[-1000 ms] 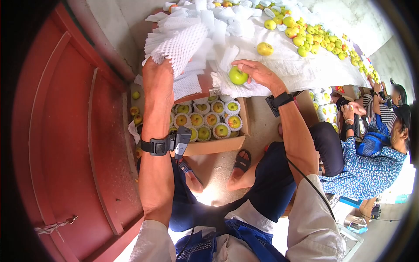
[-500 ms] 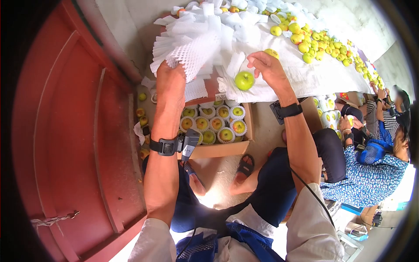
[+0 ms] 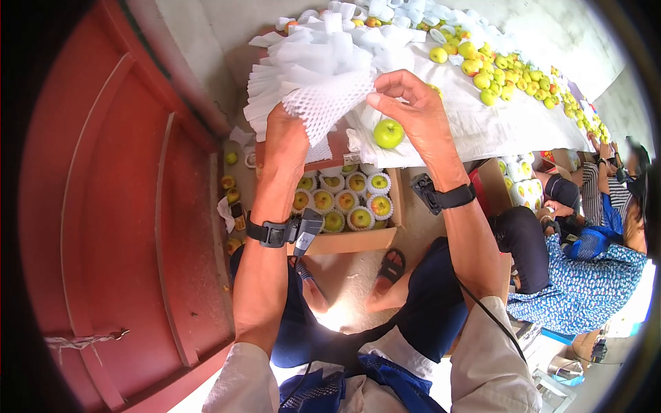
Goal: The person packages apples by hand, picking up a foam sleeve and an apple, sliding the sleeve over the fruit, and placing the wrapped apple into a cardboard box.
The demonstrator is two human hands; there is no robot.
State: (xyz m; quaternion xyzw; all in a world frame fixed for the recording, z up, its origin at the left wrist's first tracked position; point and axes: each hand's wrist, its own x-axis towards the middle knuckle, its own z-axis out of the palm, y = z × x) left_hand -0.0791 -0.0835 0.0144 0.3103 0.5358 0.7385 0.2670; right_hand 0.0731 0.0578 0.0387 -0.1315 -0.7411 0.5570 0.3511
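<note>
My left hand (image 3: 286, 135) is closed on a white foam net sleeve (image 3: 330, 104), which fans out to the right above the table's front edge. My right hand (image 3: 412, 113) is at the sleeve's right end, thumb and forefinger bent close to its rim; whether they grip it is hard to tell. Just below my right hand, a green apple (image 3: 388, 133) rests on the white cloth (image 3: 475, 131). Another apple is mostly hidden behind that hand. A large heap of white foam sleeves (image 3: 303, 58) lies behind my left hand.
Below the table edge stands a cardboard box (image 3: 344, 242) of apples in foam nets. Many loose apples (image 3: 502, 74) lie along the table at the right back. Co-workers sit at the right, one in a blue patterned top (image 3: 578, 279). A red door (image 3: 103, 206) is at the left.
My right hand has moved from beside the green apple up and left to the foam sleeve's end. The sleeve in my left hand now extends further right.
</note>
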